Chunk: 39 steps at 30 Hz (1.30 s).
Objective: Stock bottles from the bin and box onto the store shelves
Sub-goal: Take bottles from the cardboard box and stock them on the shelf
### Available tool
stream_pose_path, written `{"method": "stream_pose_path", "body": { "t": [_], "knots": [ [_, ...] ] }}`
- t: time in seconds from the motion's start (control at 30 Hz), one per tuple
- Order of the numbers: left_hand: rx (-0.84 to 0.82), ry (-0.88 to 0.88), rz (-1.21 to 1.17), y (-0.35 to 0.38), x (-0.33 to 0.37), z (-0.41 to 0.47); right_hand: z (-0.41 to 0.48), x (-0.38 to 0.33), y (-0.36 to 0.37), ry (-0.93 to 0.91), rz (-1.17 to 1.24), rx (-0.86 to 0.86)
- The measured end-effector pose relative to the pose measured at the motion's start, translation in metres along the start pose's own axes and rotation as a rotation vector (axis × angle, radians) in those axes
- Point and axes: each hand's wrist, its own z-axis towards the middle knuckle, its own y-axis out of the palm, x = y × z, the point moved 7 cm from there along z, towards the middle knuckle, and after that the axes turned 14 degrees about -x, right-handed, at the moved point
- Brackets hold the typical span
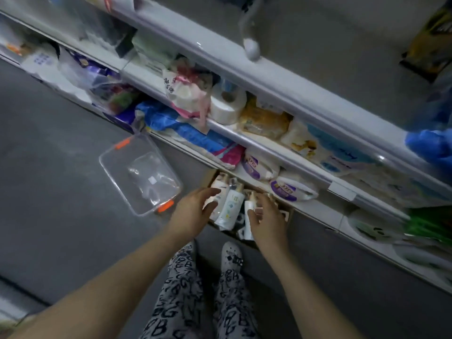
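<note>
A person's left hand (193, 211) spreads over a white bottle (218, 185) at the left end of a cardboard box (209, 176). The right hand (267, 221) curls round a slim white bottle (248, 207) inside it. A clear plastic bin (122, 157) lies left of the box.

White bottles (231, 204) lie packed in the cardboard box (210, 176) below the shelves (269, 149), near the clear plastic bin (115, 162).
</note>
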Motion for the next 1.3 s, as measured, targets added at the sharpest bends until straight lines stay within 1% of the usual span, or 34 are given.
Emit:
{"method": "stream_pose_path", "body": {
  "t": [0.1, 0.23, 0.43, 0.57, 0.73, 0.83, 0.97, 1.03, 1.17, 1.3],
  "knots": [
    [-0.059, -0.061, -0.016, 0.020, -0.050, 0.017, 0.021, 0.032, 0.037, 0.123, 0.058, -0.030],
    [-0.118, -0.089, -0.043, 0.051, -0.113, 0.044, 0.052, 0.074, 0.087, 0.243, 0.116, -0.054],
    [-0.203, -0.155, -0.092, 0.107, -0.194, 0.094, 0.114, 0.135, 0.150, 0.323, 0.138, -0.078],
    [-0.204, -0.228, -0.112, 0.142, -0.232, 0.129, 0.159, 0.174, 0.178, 0.366, 0.105, -0.093],
    [-0.207, -0.279, -0.188, 0.180, -0.269, 0.172, 0.207, 0.217, 0.212, 0.423, 0.116, -0.086],
    [-0.216, -0.292, -0.202, 0.199, -0.288, 0.193, 0.232, 0.231, 0.230, 0.417, 0.158, -0.038],
    [-0.240, -0.279, -0.291, 0.216, -0.305, 0.214, 0.252, 0.246, 0.248, 0.443, 0.235, 0.051],
    [-0.224, -0.292, -0.353, 0.222, -0.311, 0.221, 0.256, 0.251, 0.254, 0.442, 0.301, 0.069],
    [-0.175, -0.380, -0.444, 0.229, -0.323, 0.234, 0.261, 0.261, 0.259, 0.427, 0.545, 0.071],
    [-0.273, -0.390, -0.493, 0.230, -0.320, 0.243, 0.265, 0.270, 0.262, 0.450, 0.700, 0.049]
  ]
}}
